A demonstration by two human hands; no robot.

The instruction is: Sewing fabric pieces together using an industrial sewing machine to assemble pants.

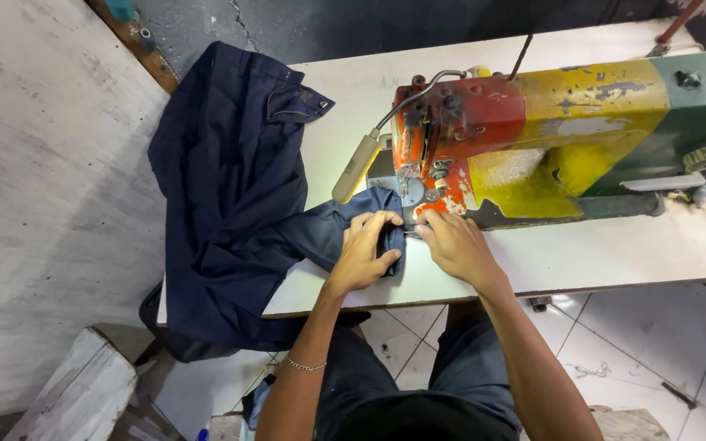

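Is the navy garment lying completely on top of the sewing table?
No, the navy garment hangs over the left edge of the white table.

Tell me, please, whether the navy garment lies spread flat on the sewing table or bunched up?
Bunched. The navy garment lies rumpled, draping over the sewing table's left edge, and the left hand gathers a fold beside the right hand.

Pale worktable (614,253), white tiled floor (639,343), grey concrete wall (34,204) alongside.

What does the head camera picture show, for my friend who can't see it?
Two hands, left hand and right hand, press dark blue cloth flat at an old red, yellow and green sewing machine on a white table.
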